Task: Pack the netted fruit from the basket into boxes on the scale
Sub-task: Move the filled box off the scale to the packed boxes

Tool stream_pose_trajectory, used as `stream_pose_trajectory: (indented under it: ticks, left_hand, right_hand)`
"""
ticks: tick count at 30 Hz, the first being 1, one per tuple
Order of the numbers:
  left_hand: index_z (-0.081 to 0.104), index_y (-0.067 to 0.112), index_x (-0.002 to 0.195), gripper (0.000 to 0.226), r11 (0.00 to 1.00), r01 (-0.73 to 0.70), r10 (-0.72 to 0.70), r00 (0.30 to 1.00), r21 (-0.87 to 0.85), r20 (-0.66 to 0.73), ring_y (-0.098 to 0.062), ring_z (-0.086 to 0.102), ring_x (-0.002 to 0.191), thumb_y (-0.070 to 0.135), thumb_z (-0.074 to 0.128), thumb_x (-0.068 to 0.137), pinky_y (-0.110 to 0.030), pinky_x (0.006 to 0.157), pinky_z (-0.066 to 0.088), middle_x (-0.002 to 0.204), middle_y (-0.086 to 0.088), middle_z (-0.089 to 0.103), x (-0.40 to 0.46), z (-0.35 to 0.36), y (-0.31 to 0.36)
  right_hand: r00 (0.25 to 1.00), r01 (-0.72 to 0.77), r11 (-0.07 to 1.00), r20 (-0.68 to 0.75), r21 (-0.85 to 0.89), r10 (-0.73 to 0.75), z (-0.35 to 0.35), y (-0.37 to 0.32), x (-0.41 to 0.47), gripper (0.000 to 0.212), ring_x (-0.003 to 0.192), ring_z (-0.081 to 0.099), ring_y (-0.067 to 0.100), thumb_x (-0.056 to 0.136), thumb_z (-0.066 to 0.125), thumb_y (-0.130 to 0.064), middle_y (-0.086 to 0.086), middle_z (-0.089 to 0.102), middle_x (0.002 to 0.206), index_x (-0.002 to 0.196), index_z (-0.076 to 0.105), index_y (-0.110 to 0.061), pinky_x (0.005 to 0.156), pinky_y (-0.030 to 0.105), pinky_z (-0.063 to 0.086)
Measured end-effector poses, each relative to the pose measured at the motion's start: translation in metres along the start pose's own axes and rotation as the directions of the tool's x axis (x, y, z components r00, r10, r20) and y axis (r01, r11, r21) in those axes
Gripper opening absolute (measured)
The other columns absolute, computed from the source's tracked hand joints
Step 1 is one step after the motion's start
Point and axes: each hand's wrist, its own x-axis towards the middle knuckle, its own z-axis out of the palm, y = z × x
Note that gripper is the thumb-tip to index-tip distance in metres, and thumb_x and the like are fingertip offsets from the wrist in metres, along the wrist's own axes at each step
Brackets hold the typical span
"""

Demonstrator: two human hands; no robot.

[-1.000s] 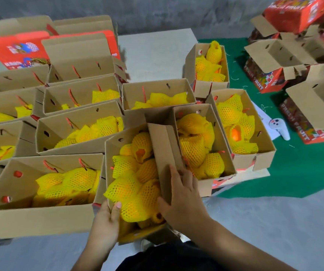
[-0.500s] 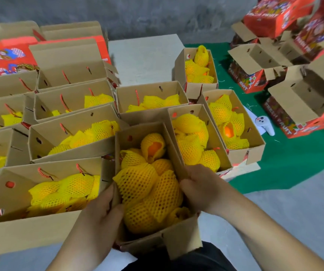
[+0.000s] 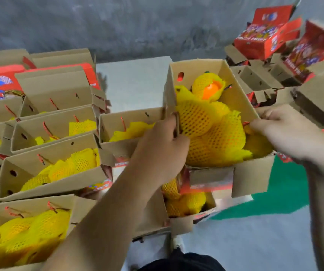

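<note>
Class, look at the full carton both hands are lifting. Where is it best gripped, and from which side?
Probably the two long side walls of the carton, one hand from each side, as shown: left hand curled over the left rim, right hand at the right rim. The top is open and heaped with netted fruit.

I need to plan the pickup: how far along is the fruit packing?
Done: several filled boxes sit at left. In hand: the left hand and right hand grip a full box by its side walls. Left: empty boxes wait at right.
</note>
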Motion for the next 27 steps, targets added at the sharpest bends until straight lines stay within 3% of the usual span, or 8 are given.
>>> stream_pose_trajectory:
  ticks: [5, 8, 10, 13, 18, 21, 24, 27]
  left_hand:
    - [0.046, 0.032, 0.144, 0.038, 0.990, 0.102, -0.109, 0.992, 0.102, 0.065, -0.004, 0.060, 0.076, 0.036, 0.046, 0.106, -0.012, 0.061, 0.041, 0.102, 0.010, 0.067, 0.046, 0.072, 0.005]
    - [0.020, 0.037, 0.162, 0.065, 0.983, 0.078, -0.092, 0.992, 0.163, 0.085, -0.003, 0.064, 0.075, 0.056, 0.042, 0.104, -0.012, 0.057, 0.040, 0.098, 0.021, 0.064, 0.050, 0.089, 0.009]
    - [0.012, 0.041, 0.163, 0.076, 0.978, 0.049, -0.070, 0.993, 0.203, 0.099, -0.007, 0.070, 0.092, 0.076, 0.032, 0.099, -0.020, 0.068, 0.054, 0.113, 0.025, 0.066, 0.045, 0.091, 0.009]
    - [0.019, 0.045, 0.159, 0.081, 0.985, 0.074, -0.096, 0.986, 0.155, 0.139, -0.008, 0.063, 0.120, 0.089, 0.026, 0.091, -0.035, 0.094, 0.060, 0.142, 0.027, 0.057, 0.038, 0.096, 0.007]
    - [0.056, 0.032, 0.107, 0.030, 0.981, 0.129, -0.103, 0.980, -0.144, 0.172, -0.012, 0.066, 0.073, 0.058, 0.051, 0.094, -0.024, 0.061, 0.054, 0.082, 0.005, 0.066, 0.051, 0.103, 0.006]
    - [0.058, 0.024, 0.094, 0.027, 0.934, 0.168, -0.105, 0.973, -0.316, 0.206, -0.013, 0.061, 0.065, 0.051, 0.059, 0.086, -0.034, 0.059, 0.053, 0.074, -0.001, 0.059, 0.060, 0.104, 0.011]
    - [0.057, 0.019, 0.096, 0.026, 0.924, 0.185, -0.122, 0.972, -0.334, 0.201, -0.030, 0.066, 0.074, 0.043, 0.062, 0.089, -0.054, 0.065, 0.057, 0.078, -0.011, 0.060, 0.067, 0.118, 0.014]
    - [0.053, 0.022, 0.126, 0.044, 0.943, 0.188, -0.129, 0.967, -0.274, 0.221, -0.022, 0.068, 0.085, 0.052, 0.058, 0.094, -0.048, 0.076, 0.063, 0.092, -0.005, 0.066, 0.067, 0.136, 0.012]
  right_hand:
    - [0.986, -0.143, 0.990, 0.082, -0.001, 0.143, -0.019, 0.064, 0.058, 0.018, 0.070, 0.074, 0.020, 0.100, 0.060, -0.009, 0.006, 0.077, 0.076, 0.091, 0.075, -0.011, 0.072, 0.038, 0.055]
    - [0.977, -0.186, 0.982, 0.107, 0.028, 0.182, -0.023, 0.091, 0.072, 0.015, 0.080, 0.075, 0.027, 0.100, 0.061, -0.015, 0.002, 0.079, 0.082, 0.105, 0.075, -0.019, 0.075, 0.037, 0.056]
    - [0.975, -0.203, 0.978, 0.097, 0.043, 0.199, -0.026, 0.102, 0.075, 0.015, 0.078, 0.074, 0.025, 0.101, 0.061, -0.017, 0.001, 0.079, 0.081, 0.106, 0.073, -0.022, 0.071, 0.034, 0.054]
    - [0.971, -0.219, 0.971, 0.118, 0.099, 0.207, -0.028, 0.112, 0.076, 0.024, 0.088, 0.075, 0.033, 0.103, 0.059, -0.014, 0.006, 0.079, 0.096, 0.119, 0.072, -0.025, 0.089, 0.048, 0.058]
    - [0.997, -0.026, 0.997, -0.072, 0.077, 0.031, -0.036, 0.121, 0.069, 0.033, 0.074, 0.077, 0.009, 0.086, 0.066, -0.038, -0.015, 0.079, 0.093, 0.116, 0.072, -0.050, 0.058, 0.027, 0.062]
    - [0.997, -0.059, 0.996, -0.048, 0.071, 0.063, -0.062, 0.170, 0.083, 0.059, 0.087, 0.079, 0.017, 0.079, 0.070, -0.072, -0.010, 0.079, 0.108, 0.132, 0.065, -0.046, 0.068, 0.049, 0.064]
    - [0.994, -0.060, 0.995, -0.089, 0.082, 0.067, -0.083, 0.225, 0.092, 0.074, 0.095, 0.079, 0.026, 0.076, 0.068, -0.080, -0.006, 0.077, 0.117, 0.140, 0.060, -0.043, 0.072, 0.056, 0.063]
    - [0.995, -0.022, 0.999, -0.094, 0.036, 0.025, -0.083, 0.217, 0.098, 0.068, 0.091, 0.079, 0.016, 0.081, 0.062, -0.080, -0.013, 0.077, 0.115, 0.140, 0.059, -0.046, 0.068, 0.045, 0.064]
